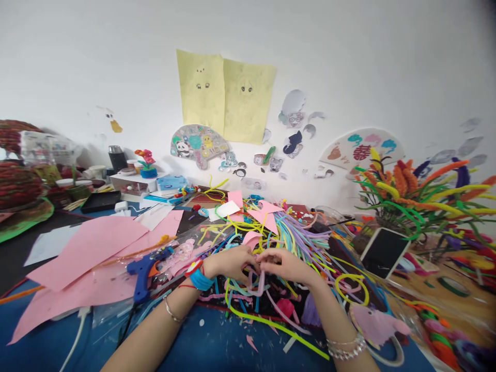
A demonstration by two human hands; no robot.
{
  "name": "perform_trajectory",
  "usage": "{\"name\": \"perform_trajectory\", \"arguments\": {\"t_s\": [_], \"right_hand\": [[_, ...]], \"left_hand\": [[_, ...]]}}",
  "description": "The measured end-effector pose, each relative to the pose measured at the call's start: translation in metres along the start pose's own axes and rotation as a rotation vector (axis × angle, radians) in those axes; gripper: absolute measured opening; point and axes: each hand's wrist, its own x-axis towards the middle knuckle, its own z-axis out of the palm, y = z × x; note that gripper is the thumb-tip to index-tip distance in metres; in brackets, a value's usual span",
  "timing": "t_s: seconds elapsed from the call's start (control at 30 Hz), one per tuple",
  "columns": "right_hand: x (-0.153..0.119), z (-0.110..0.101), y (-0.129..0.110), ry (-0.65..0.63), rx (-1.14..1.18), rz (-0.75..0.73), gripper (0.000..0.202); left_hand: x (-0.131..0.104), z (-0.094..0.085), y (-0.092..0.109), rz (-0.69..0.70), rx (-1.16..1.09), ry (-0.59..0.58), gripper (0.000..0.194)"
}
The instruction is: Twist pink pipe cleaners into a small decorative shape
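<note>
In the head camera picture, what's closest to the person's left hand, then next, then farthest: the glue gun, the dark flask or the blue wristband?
From the left hand:
1. Blue wristband: on that wrist.
2. Glue gun: left of the forearm.
3. Dark flask: far back left, near the wall.

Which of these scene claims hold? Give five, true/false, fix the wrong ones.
1. The left hand and right hand are close together, at a pale strip. True.
2. The phone lies left of both hands. False: the phone is propped up to their right.
3. The glue gun is blue. True.
4. The paper sheets on the wall are black. False: the paper sheets are pale yellow.
5. The bright fuzzy stems are right of both hands. True.
</note>
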Motion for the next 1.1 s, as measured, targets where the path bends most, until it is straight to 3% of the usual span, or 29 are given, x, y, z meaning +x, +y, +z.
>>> {"name": "perform_trajectory", "arguments": {"t_s": [0.1, 0.2, 0.3, 0.5, 0.63, 0.7, 0.8, 0.9, 1.1], "right_hand": [[-0.006, -0.003, -0.003, -0.204, -0.113, -0.014, 0.028], [-0.007, 0.0, -0.003, -0.293, -0.177, -0.007, 0.032], [-0.005, 0.004, -0.002, -0.323, -0.139, 0.019, 0.034], [-0.004, 0.006, -0.003, -0.125, -0.058, 0.012, 0.043], [-0.006, 0.003, -0.006, -0.091, 0.016, -0.028, 0.059], [-0.004, 0.004, -0.006, -0.049, 0.061, -0.051, 0.052], [0.003, 0.006, -0.001, 0.18, 0.146, -0.007, 0.026], [0.01, 0.006, 0.007, 0.377, 0.264, 0.064, 0.031], [0.015, 0.006, 0.014, 0.483, 0.465, 0.068, 0.037]], "left_hand": [[0.001, 0.003, -0.003, 0.001, 0.061, -0.031, 0.028], [0.003, 0.004, -0.002, 0.032, -0.005, -0.065, 0.013], [0.003, 0.0, -0.002, -0.013, -0.2, -0.019, 0.006], [0.0, -0.012, -0.005, -0.184, -0.4, 0.141, 0.011], [0.001, -0.016, -0.008, -0.284, -0.578, 0.282, 0.022], [0.003, -0.016, -0.009, -0.316, -0.701, 0.33, 0.027], [0.004, -0.017, -0.01, -0.323, -0.845, 0.378, 0.031], [0.005, -0.017, -0.011, -0.323, -0.946, 0.457, 0.031], [0.006, -0.016, -0.013, -0.327, -1.056, 0.542, 0.031]]}}
